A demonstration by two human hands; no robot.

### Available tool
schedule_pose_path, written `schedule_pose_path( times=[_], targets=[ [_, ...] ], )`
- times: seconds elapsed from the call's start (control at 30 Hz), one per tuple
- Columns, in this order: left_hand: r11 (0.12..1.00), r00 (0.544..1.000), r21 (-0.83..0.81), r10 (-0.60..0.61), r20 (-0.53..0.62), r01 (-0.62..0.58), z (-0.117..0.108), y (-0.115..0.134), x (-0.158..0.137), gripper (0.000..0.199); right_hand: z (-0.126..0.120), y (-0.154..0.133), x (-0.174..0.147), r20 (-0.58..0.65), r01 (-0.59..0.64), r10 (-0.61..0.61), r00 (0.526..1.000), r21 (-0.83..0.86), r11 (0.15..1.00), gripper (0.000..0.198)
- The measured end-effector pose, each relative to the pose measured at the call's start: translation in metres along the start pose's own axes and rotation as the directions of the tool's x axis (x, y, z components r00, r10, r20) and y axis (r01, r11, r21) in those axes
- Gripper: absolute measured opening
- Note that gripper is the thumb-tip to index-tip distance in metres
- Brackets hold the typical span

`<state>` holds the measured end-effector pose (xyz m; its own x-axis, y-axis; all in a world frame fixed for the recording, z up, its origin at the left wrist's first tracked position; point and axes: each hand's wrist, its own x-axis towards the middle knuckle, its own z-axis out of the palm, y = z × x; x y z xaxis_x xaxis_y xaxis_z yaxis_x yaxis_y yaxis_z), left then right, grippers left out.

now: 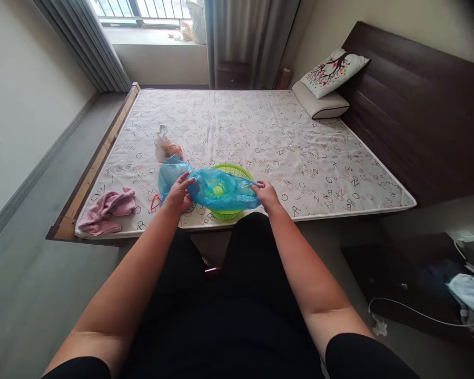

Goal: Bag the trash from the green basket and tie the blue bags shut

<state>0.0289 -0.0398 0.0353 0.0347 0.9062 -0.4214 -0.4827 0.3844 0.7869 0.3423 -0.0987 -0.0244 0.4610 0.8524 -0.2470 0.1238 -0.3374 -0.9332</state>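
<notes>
Blue, thin and slightly see-through, a plastic bag (225, 201) stretches between two bare hands, above and partly across a bright green plastic basket (226, 215) near the mattress's front edge. The right hand (266, 196) pinches the bag's edge between thumb and fingers; the left hand (177, 195) grips a gathered part on the other side, its hold partly hidden by the film. Looser blue folds spill beyond the left hand.

Handling film this light well probably calls for soft fingertip pinches, as a hard tug could stretch or tear it. Spreading the hands evenly should hold the edge taut, and staying low over the basket should stop the slack from catching on its rim. A yellow-green shape shows at the bag's middle; whether it lies inside or is basket seen through the plastic, I cannot tell.

The basket is round, with an openwork wall of small holes, stiff beside the crinkled, glossy bag. Beneath it, the mattress (300, 173) has a pale cover printed with scattered letters. Behind the blue folds sits a clear bag (168, 151) with something orange inside, and a plush pink cloth (112, 210) lies rumpled at the corner.
</notes>
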Motion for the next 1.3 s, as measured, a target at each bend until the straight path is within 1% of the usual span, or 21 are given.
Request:
schedule_pose_path(
  times=[0.07,0.17,0.23,0.3,0.4,0.5,0.6,0.7,0.77,0.8,0.9,0.97,1.03,1.17,1.3],
  targets=[
    [1.0,1.0,0.025,0.004,-0.018,-0.004,-0.005,-0.005,-0.005,0.048,0.001,0.003,-0.007,-0.013,-0.041,0.041,0.999,-0.011,0.999,0.05],
    [0.998,0.999,0.068,0.013,-0.043,-0.01,-0.012,-0.011,-0.013,0.044,-0.001,0.003,-0.018,-0.016,-0.131,0.131,0.991,0.029,0.991,0.05],
    [0.995,0.998,0.095,-0.011,-0.056,0.016,-0.015,-0.014,-0.02,0.045,-0.004,0.001,-0.026,0.006,-0.19,0.191,0.982,0.073,0.979,0.046],
    [0.991,0.997,0.125,-0.037,-0.065,0.045,-0.016,-0.018,-0.026,0.05,-0.006,0.001,-0.034,0.032,-0.226,0.224,0.974,0.13,0.965,0.037],
    [0.98,0.994,0.187,-0.052,-0.095,0.07,-0.013,-0.024,-0.031,0.063,-0.006,0.002,-0.041,0.035,-0.248,0.246,0.969,0.209,0.946,0.025],
    [0.97,0.99,0.235,-0.025,-0.136,0.057,-0.008,-0.028,-0.034,0.066,-0.004,0.002,-0.043,-0.001,-0.229,0.238,0.971,0.281,0.932,0.018],
    [0.984,0.994,0.175,0.009,-0.112,0.011,-0.005,-0.027,-0.035,0.059,-0.003,-0.003,-0.044,-0.023,-0.199,0.225,0.974,0.389,0.899,0.011],
    [0.999,0.997,0.032,0.032,-0.073,-0.029,-0.007,-0.023,-0.033,0.052,-0.005,-0.008,-0.046,-0.045,-0.169,0.234,0.971,0.564,0.808,0.013],
    [0.999,0.996,-0.03,0.04,-0.084,-0.043,-0.01,-0.023,-0.031,0.05,-0.008,-0.008,-0.046,-0.022,-0.161,0.229,0.973,0.646,0.746,0.015],
    [0.998,0.995,-0.04,0.038,-0.093,-0.042,-0.013,-0.025,-0.029,0.05,-0.008,-0.007,-0.046,0.005,-0.173,0.225,0.974,0.66,0.731,0.014],
    [1.0,0.993,-0.012,0.008,-0.118,-0.01,-0.023,-0.035,-0.024,0.056,-0.009,0.003,-0.045,0.085,-0.248,0.256,0.963,0.648,0.72,0.016],
    [0.999,0.991,0.035,-0.026,-0.133,0.031,-0.03,-0.044,-0.021,0.062,-0.008,0.011,-0.044,0.109,-0.291,0.288,0.951,0.622,0.727,0.021],
    [0.99,0.985,0.111,-0.069,-0.158,0.087,-0.038,-0.053,-0.02,0.063,-0.006,0.019,-0.044,0.12,-0.309,0.298,0.947,0.598,0.74,0.024],
    [0.959,0.972,0.221,-0.137,-0.189,0.178,-0.051,-0.066,-0.021,0.051,-0.002,0.033,-0.045,0.122,-0.309,0.289,0.95,0.524,0.793,0.029],
    [0.936,0.965,0.273,-0.168,-0.203,0.221,-0.061,-0.073,-0.022,0.037,0.001,0.043,-0.044,0.068,-0.284,0.284,0.956,0.434,0.855,0.03]
  ],
)
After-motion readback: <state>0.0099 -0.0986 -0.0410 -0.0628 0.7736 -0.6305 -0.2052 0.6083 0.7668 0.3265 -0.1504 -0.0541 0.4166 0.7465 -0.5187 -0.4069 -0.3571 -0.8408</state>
